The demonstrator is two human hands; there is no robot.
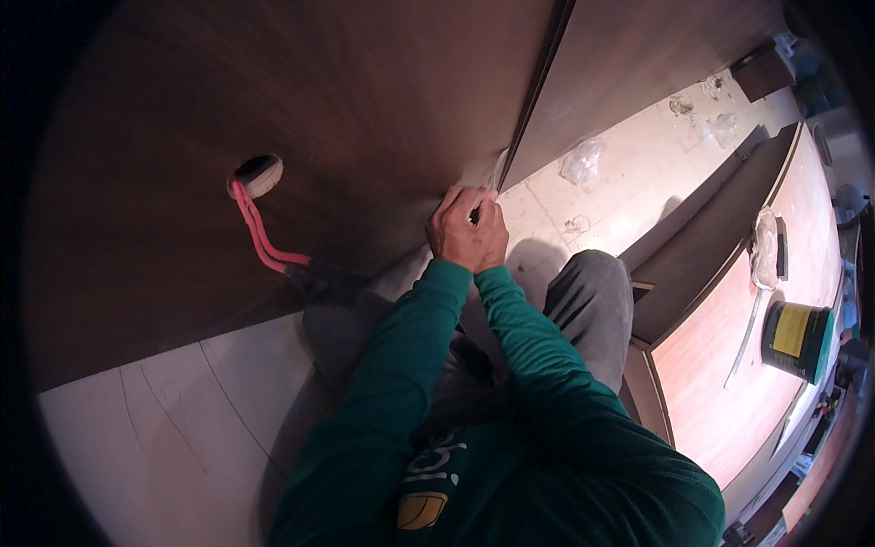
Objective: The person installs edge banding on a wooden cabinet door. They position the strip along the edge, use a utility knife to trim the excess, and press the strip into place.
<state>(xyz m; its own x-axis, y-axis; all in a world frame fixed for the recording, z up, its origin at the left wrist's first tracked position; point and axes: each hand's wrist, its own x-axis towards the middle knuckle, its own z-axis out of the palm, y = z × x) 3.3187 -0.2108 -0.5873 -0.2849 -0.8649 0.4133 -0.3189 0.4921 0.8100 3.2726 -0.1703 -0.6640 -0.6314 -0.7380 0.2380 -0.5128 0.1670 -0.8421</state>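
Note:
My left hand (450, 228) and my right hand (490, 232) are side by side, close against the lower corner of a large dark brown wood panel (365, 100). The fingers of both are curled inward and pressed together. Just past the fingertips a small pale, thin piece (499, 166) shows at the panel's edge. Whatever the fingers grip is hidden behind the hands. Beside that corner a dark gap separates the panel from a second brown panel (638, 73).
Pink-red cable (255, 228) comes out of a round hole (259, 175) in the panel. Clear crumpled plastic (581, 162) lies on the tiled floor (538, 214). To the right, a wooden board (711, 365) carries a dark tub (796, 342) with a yellow label and a plastic-wrapped tool (764, 251).

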